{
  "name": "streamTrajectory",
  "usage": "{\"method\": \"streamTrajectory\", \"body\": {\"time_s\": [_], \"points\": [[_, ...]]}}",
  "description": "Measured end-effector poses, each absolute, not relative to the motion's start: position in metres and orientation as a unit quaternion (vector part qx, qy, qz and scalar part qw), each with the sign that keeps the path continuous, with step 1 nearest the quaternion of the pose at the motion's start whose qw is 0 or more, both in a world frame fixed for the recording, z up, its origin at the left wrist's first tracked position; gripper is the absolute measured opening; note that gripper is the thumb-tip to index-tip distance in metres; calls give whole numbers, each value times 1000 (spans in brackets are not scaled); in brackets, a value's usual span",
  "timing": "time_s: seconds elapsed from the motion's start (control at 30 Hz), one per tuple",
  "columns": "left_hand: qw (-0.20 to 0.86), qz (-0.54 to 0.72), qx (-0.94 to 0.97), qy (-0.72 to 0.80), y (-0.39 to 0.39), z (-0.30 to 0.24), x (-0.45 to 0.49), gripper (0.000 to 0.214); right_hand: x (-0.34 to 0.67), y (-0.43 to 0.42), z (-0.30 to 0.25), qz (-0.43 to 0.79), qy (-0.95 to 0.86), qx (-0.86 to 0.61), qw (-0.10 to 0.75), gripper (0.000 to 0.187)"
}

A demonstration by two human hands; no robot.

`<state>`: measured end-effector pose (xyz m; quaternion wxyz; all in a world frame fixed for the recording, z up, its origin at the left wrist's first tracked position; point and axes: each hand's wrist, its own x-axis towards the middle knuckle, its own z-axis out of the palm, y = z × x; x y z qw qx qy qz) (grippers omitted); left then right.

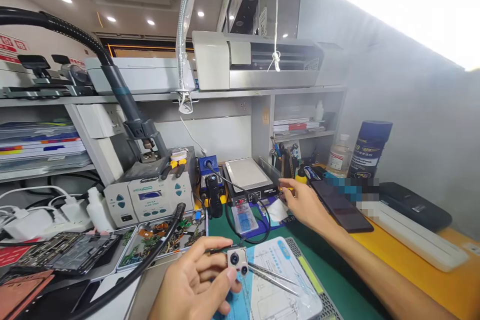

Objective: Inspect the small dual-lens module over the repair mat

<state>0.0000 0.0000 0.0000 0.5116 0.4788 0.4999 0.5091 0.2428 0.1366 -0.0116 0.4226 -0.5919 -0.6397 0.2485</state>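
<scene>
My left hand (202,280) is closed around a small camera module (237,260), pinched between thumb and fingers with its two dark lenses facing up. Metal tweezers (273,278) point right from behind the module, above a blue and white printed pad (283,300). Whether the tweezers are held or lying there I cannot tell. Farther off, my right hand (302,200) reaches forward beside a flat heating plate (247,175), its fingers bent and somewhat apart, with nothing visible between them. A white tissue (278,210) lies just below those fingers.
A soldering station (150,200) stands at the left, with its black hose (157,250) arching over a parts tray (165,232). On the right lie a dark phone (341,207) and a long white bar (416,235). A blue spray can (369,150) and a clear bottle (338,155) stand behind.
</scene>
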Motion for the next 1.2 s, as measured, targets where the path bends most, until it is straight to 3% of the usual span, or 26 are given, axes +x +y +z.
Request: {"method": "streamTrajectory", "body": {"time_s": [0.2,0.57,0.73,0.9,0.97,1.1,1.2], "points": [[464,523,503,508,-5,0,3,37,243,135,-7,140,-661,-605,422,24],[453,480,521,542,-6,3,-1,35,229,120,-1,161,-665,-599,416,27],[486,492,500,521,-6,6,-3,34,220,111,4,209,-672,-558,440,37],[527,511,501,458,-2,5,-7,50,211,100,6,289,-673,-509,451,55],[536,511,500,449,-2,5,-9,55,208,92,9,338,-680,-477,443,52],[536,513,499,448,-2,5,-9,55,200,71,16,444,-705,-389,392,20],[537,519,490,450,-2,4,-8,57,194,56,17,482,-720,-355,350,31]]}}
